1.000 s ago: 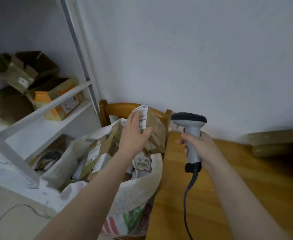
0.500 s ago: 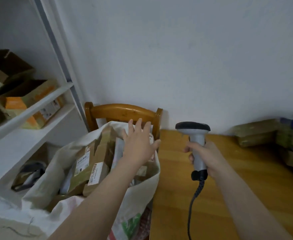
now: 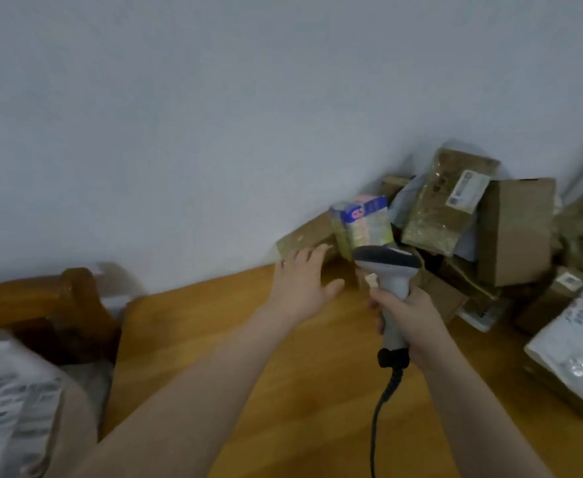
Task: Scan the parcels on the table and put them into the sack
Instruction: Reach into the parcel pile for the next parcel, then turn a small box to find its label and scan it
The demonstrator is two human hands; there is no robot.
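There's just the one head-worn camera, looking forward and down, close over the table (image 3: 283, 374) toward the parcel pile (image 3: 514, 232).

The sack (image 3: 0, 357) is blurring out and getting cropped at the left edge; scanner cable (image 3: 374, 426) is running off the bottom.

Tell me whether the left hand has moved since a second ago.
Yes. The left hand, earlier in front of the chair back, is now well to its right over the table, open, near a brown parcel by the wall.
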